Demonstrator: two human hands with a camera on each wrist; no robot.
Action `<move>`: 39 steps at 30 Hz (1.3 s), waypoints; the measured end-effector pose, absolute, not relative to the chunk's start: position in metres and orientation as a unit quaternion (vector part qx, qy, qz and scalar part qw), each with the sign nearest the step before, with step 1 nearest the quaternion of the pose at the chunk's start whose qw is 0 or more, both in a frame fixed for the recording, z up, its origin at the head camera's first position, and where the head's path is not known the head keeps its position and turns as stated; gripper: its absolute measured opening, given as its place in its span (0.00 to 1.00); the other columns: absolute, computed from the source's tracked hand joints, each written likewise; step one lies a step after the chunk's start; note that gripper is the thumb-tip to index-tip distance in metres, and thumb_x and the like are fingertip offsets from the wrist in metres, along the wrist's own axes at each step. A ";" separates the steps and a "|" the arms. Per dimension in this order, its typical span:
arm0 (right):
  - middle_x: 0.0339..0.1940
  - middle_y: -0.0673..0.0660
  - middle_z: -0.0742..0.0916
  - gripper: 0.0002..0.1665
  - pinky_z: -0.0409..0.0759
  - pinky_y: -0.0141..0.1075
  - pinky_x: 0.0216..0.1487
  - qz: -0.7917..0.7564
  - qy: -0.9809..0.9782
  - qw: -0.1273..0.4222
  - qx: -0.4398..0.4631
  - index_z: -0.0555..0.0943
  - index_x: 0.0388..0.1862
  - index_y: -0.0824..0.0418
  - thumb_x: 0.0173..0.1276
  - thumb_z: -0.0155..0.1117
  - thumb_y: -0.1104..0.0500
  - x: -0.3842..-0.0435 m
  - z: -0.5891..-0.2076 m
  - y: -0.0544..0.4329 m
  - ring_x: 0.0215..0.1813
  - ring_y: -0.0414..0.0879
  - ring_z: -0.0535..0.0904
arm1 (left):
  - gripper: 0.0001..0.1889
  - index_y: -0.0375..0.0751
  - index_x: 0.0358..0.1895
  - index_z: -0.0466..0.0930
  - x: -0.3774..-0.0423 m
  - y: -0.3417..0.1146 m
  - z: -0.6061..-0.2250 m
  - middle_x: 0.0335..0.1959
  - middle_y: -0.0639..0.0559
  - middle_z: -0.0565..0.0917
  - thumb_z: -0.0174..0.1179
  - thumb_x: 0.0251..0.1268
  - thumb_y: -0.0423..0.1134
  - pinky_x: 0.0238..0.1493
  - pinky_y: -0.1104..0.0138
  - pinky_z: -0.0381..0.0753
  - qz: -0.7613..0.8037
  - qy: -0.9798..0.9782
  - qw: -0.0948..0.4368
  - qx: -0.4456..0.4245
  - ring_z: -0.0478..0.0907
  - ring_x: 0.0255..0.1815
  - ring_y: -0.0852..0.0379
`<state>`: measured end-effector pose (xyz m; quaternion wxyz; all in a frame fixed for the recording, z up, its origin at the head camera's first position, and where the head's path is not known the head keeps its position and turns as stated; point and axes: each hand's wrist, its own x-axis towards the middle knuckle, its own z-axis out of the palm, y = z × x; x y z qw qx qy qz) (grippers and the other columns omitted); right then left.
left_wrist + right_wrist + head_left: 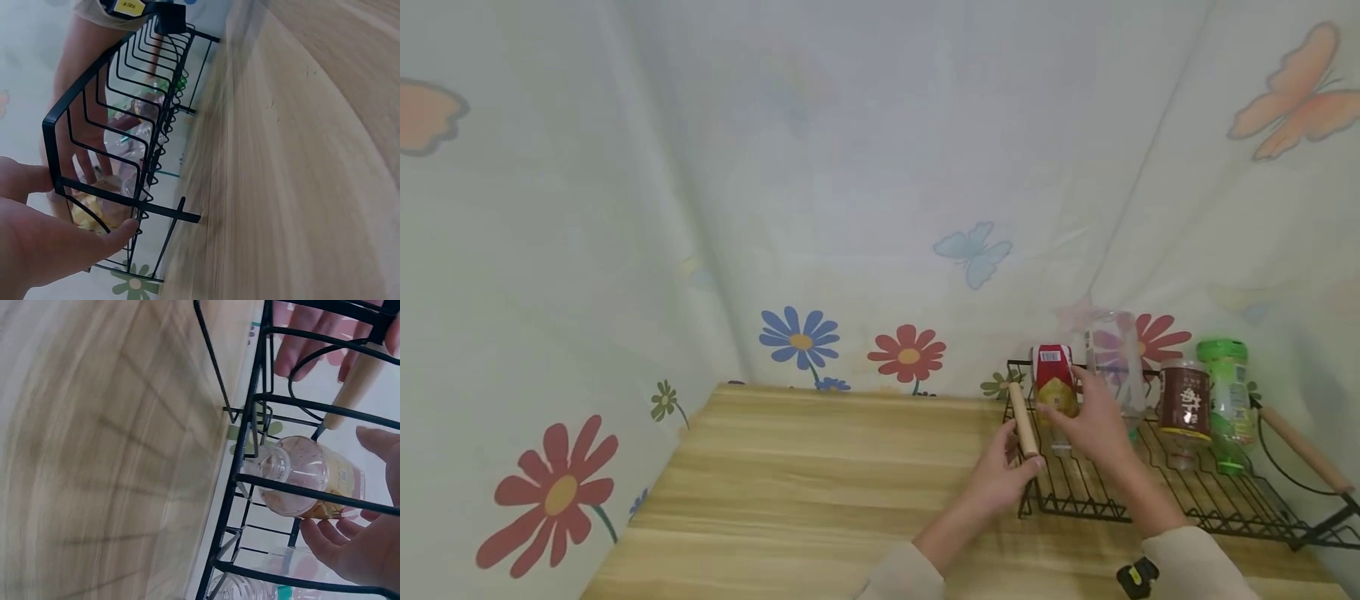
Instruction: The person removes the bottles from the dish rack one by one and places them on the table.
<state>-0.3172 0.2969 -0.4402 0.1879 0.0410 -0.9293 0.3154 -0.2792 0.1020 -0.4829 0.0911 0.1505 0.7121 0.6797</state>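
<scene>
Two hands: the left grip (996, 481) is clamped on a wooden handle (1023, 417); the right grip (1096, 423) has thumb and fingers about a red-and-gold bottle (1054, 379), whether clamped I cannot tell. That bottle stands neck-down at the left end of a black wire rack (1090, 507). Rightward are clear (1111, 350), brown-labelled (1183, 398) and green bottles (1223, 379). Tabletop (812, 475) below; patterned sheeting (850, 167) far.
</scene>
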 end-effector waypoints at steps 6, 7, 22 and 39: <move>0.71 0.81 0.69 0.54 0.72 0.73 0.62 0.298 -0.930 0.208 0.051 0.57 0.80 0.77 0.70 0.77 0.53 -0.318 -0.441 0.297 0.68 0.78 0.69 | 0.37 0.40 0.82 0.60 -0.277 0.104 -0.481 0.77 0.32 0.68 0.66 0.75 0.39 0.76 0.45 0.69 0.693 0.699 0.081 0.158 0.66 0.78 0.35; 0.72 0.81 0.69 0.54 0.72 0.73 0.62 0.297 -0.931 0.206 0.051 0.57 0.80 0.77 0.71 0.77 0.53 -0.317 -0.442 0.296 0.68 0.78 0.69 | 0.37 0.41 0.82 0.61 -0.277 0.104 -0.482 0.77 0.32 0.68 0.66 0.75 0.39 0.76 0.45 0.69 0.693 0.699 0.080 0.156 0.66 0.78 0.35; 0.68 0.81 0.69 0.56 0.75 0.73 0.58 0.276 -0.940 0.194 0.049 0.54 0.81 0.76 0.71 0.77 0.53 -0.319 -0.450 0.300 0.63 0.79 0.72 | 0.36 0.43 0.81 0.63 -0.279 0.104 -0.484 0.76 0.33 0.70 0.67 0.75 0.42 0.75 0.45 0.70 0.672 0.721 0.072 0.155 0.68 0.77 0.36; 0.68 0.81 0.72 0.56 0.81 0.68 0.57 0.323 -0.933 0.153 0.050 0.51 0.81 0.77 0.74 0.74 0.51 -0.318 -0.450 0.297 0.64 0.78 0.76 | 0.35 0.50 0.80 0.65 -0.277 0.103 -0.484 0.76 0.39 0.71 0.68 0.74 0.42 0.74 0.44 0.72 0.679 0.717 0.087 0.130 0.68 0.78 0.40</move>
